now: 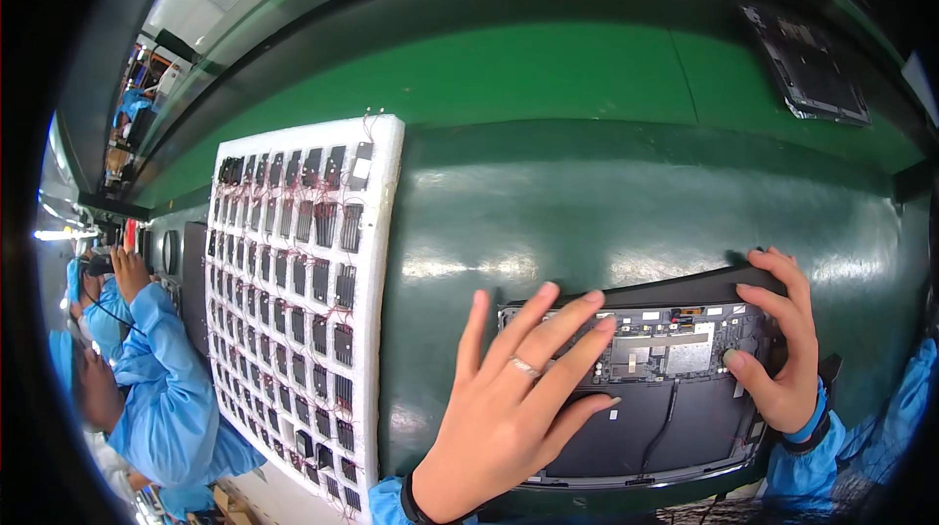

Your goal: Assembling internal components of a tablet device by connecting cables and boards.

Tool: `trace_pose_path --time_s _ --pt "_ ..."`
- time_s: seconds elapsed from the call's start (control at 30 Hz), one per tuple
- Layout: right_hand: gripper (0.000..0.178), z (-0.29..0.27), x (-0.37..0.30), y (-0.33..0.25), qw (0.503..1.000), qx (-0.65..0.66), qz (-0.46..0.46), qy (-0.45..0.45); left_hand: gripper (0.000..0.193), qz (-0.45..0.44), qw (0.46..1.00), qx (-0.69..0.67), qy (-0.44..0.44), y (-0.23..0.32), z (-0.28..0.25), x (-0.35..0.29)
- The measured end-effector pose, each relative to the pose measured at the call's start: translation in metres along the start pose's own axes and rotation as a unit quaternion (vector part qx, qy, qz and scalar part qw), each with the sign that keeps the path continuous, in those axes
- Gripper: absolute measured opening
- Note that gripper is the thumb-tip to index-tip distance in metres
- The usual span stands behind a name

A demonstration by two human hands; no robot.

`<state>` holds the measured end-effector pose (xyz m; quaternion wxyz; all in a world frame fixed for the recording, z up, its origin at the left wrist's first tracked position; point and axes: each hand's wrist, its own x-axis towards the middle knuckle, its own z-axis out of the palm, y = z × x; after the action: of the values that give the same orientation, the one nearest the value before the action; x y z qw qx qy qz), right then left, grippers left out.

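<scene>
Two hands: left hand spread wide, fingertips on the far left part of an open device, nothing visibly pinched; right hand half-curled at the right end of a black strip, thumb well apart over the circuit board, firm grip or not: cannot tell.
Device spot: near edge of the worktop, right of centre.
Hidden: device's left side under left hand; strip's right end behind right fingers; small components hard to make out.
Cut off: sleeves at bottom; co-worker partly lost in dark rim.
Worktop finish: dark glossy green, pale reflections; brighter green band along far side.
Far right corner: second device, dark, flat.
Left edge: white foam tray, slots in rows, dark blocks, thin reddish wires.
Room: blue-clothed people past left edge, small.
Materials: silvery shields on board; smooth black panel below, dark cable across; strip widens rightward; metallic ring, left hand.
</scene>
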<state>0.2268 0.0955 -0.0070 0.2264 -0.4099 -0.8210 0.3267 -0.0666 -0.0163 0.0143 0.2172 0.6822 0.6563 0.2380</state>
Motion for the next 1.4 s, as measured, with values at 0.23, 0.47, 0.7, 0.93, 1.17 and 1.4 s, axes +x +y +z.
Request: trace_pose_path --time_s 0.23,0.47,0.7,0.93,1.17,1.4 --pt "0.061 0.002 -0.002 0.001 1.000 0.001 -0.013 0.027 0.060 0.004 0.998 -0.053 0.020 -0.004 0.005 -0.001" --pt "0.054 -0.005 -0.003 -0.005 0.994 -0.099 -0.045 0.026 0.056 0.004 0.998 -0.058 0.004 -0.008 0.007 0.001" --pt "0.051 -0.009 -0.002 -0.010 0.987 -0.143 -0.065 -0.020 0.053 0.027 0.999 -0.027 0.007 -0.003 0.006 0.004" --pt "0.055 -0.004 0.000 -0.010 0.988 -0.142 -0.061 -0.024 0.053 0.005 0.999 -0.041 0.004 -0.006 0.009 0.008" --pt "0.056 -0.004 -0.001 -0.014 0.987 -0.146 -0.055 -0.031 0.054 0.055 0.995 -0.017 0.086 -0.014 0.028 0.007" --pt "0.053 -0.005 -0.002 -0.016 0.988 -0.137 -0.059 -0.034 0.037 0.093 0.986 0.023 0.135 0.002 0.019 0.012"
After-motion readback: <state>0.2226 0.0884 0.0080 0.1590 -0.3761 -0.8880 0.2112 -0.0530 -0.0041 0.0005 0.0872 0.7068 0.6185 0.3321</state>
